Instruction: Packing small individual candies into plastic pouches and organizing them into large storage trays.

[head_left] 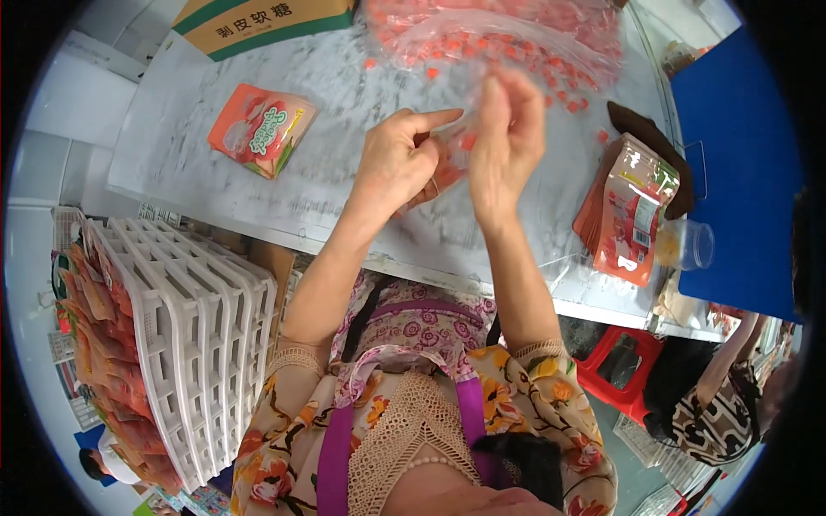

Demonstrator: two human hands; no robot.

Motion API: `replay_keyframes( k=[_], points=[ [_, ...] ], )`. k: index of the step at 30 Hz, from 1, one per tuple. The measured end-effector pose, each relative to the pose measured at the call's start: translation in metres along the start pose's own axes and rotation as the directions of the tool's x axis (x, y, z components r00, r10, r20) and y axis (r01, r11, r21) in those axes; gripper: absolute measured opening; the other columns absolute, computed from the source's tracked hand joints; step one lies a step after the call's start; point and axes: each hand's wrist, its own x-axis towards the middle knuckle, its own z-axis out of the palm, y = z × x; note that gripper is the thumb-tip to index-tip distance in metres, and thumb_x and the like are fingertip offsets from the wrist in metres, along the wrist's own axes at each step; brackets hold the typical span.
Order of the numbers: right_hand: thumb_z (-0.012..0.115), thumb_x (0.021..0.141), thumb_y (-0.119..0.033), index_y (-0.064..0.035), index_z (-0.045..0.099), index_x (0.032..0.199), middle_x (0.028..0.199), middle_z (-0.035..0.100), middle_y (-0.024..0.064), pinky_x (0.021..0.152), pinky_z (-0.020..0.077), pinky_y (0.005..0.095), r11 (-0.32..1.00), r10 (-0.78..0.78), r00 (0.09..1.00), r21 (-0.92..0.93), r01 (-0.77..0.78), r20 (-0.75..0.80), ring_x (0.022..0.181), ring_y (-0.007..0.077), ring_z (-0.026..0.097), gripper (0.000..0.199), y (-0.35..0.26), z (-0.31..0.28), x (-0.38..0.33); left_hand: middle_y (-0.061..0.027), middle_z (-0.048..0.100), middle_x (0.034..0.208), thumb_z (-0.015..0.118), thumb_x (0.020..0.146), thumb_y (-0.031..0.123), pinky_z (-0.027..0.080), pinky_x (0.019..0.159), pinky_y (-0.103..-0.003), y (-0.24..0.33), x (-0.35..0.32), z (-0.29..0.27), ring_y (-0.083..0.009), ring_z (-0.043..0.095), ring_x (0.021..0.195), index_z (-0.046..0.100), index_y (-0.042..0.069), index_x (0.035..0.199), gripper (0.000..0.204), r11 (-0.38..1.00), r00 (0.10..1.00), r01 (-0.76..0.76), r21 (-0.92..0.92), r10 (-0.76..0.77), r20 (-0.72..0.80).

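The left hand (397,163) and the right hand (508,142) are meeting over the middle of the bench (344,198), both gripping a small clear pouch (452,159) between them. The left grip is pinching the pouch's left edge with the index finger pointing right; the right grip is closing on its right side, fingers raised and blurred. A small orange candy (469,140) is showing inside the pouch, just between the two hands.

At the far side of the bench a big clear bag of orange candies (499,39) is lying open, with a few loose pieces spilling near it. A printed orange packet (261,129) is lying flat at the far left, well apart from the hands. A stack of similar packets (628,215) is leaning at the right, beside a clear plastic cup (688,243). A white plastic crate (185,327) is standing near left, below the bench.
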Motion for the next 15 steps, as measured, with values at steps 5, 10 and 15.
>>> replay_keyframes(
  k=[5, 10, 15],
  points=[
    [0.058, 0.095, -0.016, -0.0017, 0.063, 0.097, 0.09, 0.065, 0.002, 0.071, 0.0449, 0.0215, 0.987, 0.163, 0.966, -0.033, -0.16, 0.201, 0.078, 0.0074, 0.056, 0.015, -0.01, -0.019, -0.015, -0.0105, 0.06, 0.086, 0.045, 0.082, -0.004, 0.051, 0.049, -0.029, -0.009, 0.001, -0.003, -0.0145, 0.062, 0.055, 0.066, 0.004, 0.117, 0.042, 0.998, 1.0, 0.005, -0.068, -0.006, -0.02],
    [0.057, 0.095, -0.016, -0.0003, 0.062, 0.105, 0.097, 0.066, 0.0052, 0.08, 0.047, 0.026, 0.979, 0.171, 0.956, -0.151, -0.138, 0.238, 0.09, 0.0102, 0.059, 0.019, -0.006, -0.024, -0.017, -0.0067, 0.059, 0.082, 0.045, 0.083, -0.005, 0.049, 0.044, -0.027, -0.002, 0.001, -0.011, -0.0123, 0.06, 0.051, 0.064, 0.004, 0.121, 0.043, 0.981, 0.997, 0.073, -0.178, -0.07, 0.025],
    [0.063, 0.091, -0.009, 0.0015, 0.057, 0.122, 0.114, 0.063, 0.0101, 0.092, 0.0457, 0.0278, 0.958, -0.048, 0.935, -0.247, 0.142, 0.351, 0.106, 0.0172, 0.059, 0.034, -0.007, -0.047, -0.046, -0.0028, 0.054, 0.076, 0.047, 0.088, -0.001, 0.049, 0.042, -0.025, -0.009, 0.0, -0.025, -0.0115, 0.059, 0.051, 0.057, 0.005, 0.128, 0.042, 0.945, 0.992, -0.103, -0.31, 0.077, -0.096]
  ],
)
